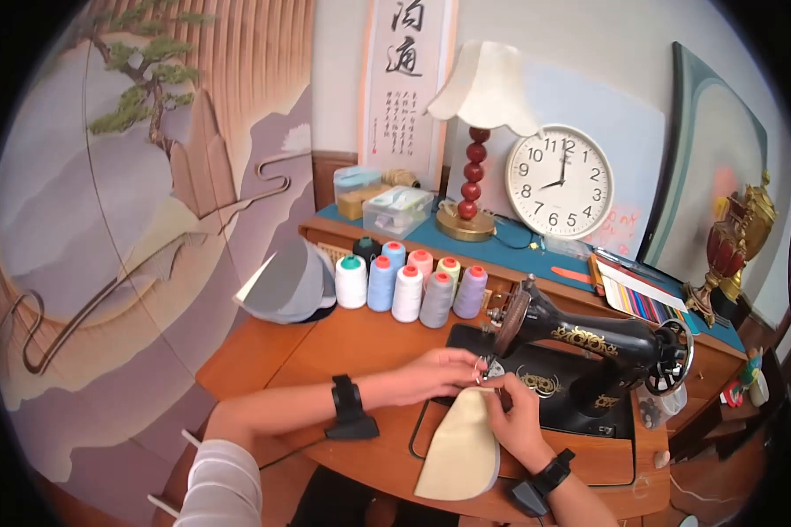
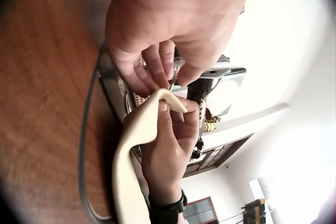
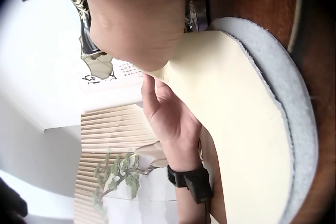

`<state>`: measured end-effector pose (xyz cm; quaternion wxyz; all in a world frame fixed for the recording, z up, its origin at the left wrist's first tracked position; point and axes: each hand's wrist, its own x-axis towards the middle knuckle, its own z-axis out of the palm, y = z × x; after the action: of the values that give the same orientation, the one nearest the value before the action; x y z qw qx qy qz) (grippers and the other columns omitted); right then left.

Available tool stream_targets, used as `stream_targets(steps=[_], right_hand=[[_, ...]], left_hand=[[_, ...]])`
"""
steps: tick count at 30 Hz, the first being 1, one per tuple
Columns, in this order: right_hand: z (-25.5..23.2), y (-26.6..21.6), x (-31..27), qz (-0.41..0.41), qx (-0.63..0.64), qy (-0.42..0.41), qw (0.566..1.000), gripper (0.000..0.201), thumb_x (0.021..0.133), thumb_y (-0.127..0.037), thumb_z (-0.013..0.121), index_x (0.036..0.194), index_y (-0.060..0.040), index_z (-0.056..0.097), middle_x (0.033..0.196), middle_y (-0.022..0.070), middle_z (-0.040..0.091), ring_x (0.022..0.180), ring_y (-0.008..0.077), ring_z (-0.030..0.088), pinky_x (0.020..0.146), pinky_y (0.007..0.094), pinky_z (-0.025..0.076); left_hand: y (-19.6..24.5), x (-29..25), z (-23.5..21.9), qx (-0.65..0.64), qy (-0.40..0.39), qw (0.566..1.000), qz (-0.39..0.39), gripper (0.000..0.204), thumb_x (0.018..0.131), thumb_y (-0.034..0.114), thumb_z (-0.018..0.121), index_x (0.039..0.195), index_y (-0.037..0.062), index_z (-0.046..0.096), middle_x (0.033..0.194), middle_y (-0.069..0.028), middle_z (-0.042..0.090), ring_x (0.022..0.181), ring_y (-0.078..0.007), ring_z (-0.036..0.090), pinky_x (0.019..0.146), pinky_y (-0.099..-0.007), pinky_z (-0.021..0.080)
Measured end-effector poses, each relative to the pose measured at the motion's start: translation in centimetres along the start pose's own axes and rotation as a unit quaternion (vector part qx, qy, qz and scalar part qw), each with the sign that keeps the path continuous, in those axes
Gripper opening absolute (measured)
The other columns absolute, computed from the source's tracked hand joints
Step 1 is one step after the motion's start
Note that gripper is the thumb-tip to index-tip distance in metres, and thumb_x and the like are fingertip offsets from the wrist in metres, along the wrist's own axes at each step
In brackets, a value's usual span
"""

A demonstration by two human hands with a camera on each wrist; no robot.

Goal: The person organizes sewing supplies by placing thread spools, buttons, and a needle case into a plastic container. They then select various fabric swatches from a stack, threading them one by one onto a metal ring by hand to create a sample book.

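Note:
A cream cloth piece [image 1: 455, 452] hangs over the table's front edge, with a grey-blue layer [image 3: 302, 129] under it. My right hand [image 1: 517, 417] pinches its upper corner between thumb and fingers, just in front of the sewing machine's needle area. At that same corner is my left hand [image 1: 435, 376], its fingers bent around a thin metallic item, too small to identify. In the left wrist view the cloth [image 2: 128, 153] folds over at the right hand's [image 2: 170, 140] fingertips, close below the left hand [image 2: 178, 19]. The right hand hides part of the corner in the right wrist view.
A black sewing machine [image 1: 589, 338] stands on the wooden table [image 1: 312, 356], right of several thread spools [image 1: 407, 294]. Grey fabric pieces [image 1: 294, 281] lie at the back left. On the raised shelf are clear boxes [image 1: 397, 211], a lamp [image 1: 472, 176], a clock [image 1: 560, 182] and coloured pencils [image 1: 646, 299].

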<state>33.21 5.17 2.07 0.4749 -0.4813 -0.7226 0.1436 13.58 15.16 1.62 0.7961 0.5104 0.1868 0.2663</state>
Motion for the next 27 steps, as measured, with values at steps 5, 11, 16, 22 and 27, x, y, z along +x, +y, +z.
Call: stream_targets(steps=[5, 11, 16, 22, 27], right_hand=[[0.3, 0.7, 0.1, -0.006, 0.012, 0.001, 1.0, 0.012, 0.086, 0.006, 0.062, 0.096, 0.0003, 0.065, 0.083, 0.0141, 0.064, 0.068, 0.0231, 0.061, 0.064, 0.0323, 0.049], [0.5, 1.0, 0.1, -0.022, 0.045, -0.002, 0.999, 0.012, 0.087, 0.006, 0.062, 0.097, 0.0007, 0.063, 0.084, 0.014, 0.063, 0.068, 0.0242, 0.06, 0.065, 0.0328, 0.049], [0.5, 0.4, 0.2, -0.033, 0.035, -0.004, 0.999, 0.009, 0.087, 0.005, 0.062, 0.096, 0.0008, 0.063, 0.083, 0.0137, 0.063, 0.068, 0.0234, 0.06, 0.065, 0.0325, 0.049], [0.7, 0.2, 0.2, -0.012, 0.03, -0.009, 0.999, 0.007, 0.088, 0.004, 0.064, 0.094, 0.001, 0.064, 0.08, 0.0131, 0.063, 0.066, 0.0217, 0.059, 0.064, 0.032, 0.049], [0.5, 0.2, 0.0, -0.016, 0.036, -0.008, 0.999, 0.007, 0.089, 0.003, 0.064, 0.096, 0.0007, 0.064, 0.081, 0.0131, 0.064, 0.066, 0.022, 0.06, 0.063, 0.0316, 0.048]], left_hand=[[5.5, -3.2, -0.7, 0.185, 0.097, 0.978, -0.008, 0.04, 0.098, 0.02, 0.066, 0.134, 0.0049, 0.056, 0.121, -0.0089, 0.066, 0.111, -0.0164, 0.065, 0.095, -0.0319, 0.055], [12.8, -10.3, -11.3, 0.652, 0.365, 0.663, 0.044, 0.04, 0.087, 0.029, 0.073, 0.116, 0.0021, 0.068, 0.107, -0.0116, 0.072, 0.093, -0.0218, 0.07, 0.081, -0.0354, 0.057], [15.1, -14.7, -17.7, 0.748, 0.476, 0.456, -0.08, 0.052, 0.085, 0.043, 0.074, 0.118, 0.0038, 0.068, 0.121, -0.0172, 0.066, 0.112, -0.0333, 0.064, 0.095, -0.0425, 0.053], [16.0, -14.8, -18.4, 0.728, 0.523, 0.433, -0.093, 0.06, 0.083, 0.048, 0.076, 0.122, 0.0037, 0.066, 0.124, -0.0183, 0.064, 0.118, -0.0355, 0.06, 0.097, -0.0448, 0.052], [18.1, -13.9, -18.0, 0.701, 0.517, 0.473, -0.135, 0.075, 0.071, 0.046, 0.087, 0.127, 0.0033, 0.062, 0.12, -0.0202, 0.067, 0.112, -0.0371, 0.064, 0.096, -0.0439, 0.053]])
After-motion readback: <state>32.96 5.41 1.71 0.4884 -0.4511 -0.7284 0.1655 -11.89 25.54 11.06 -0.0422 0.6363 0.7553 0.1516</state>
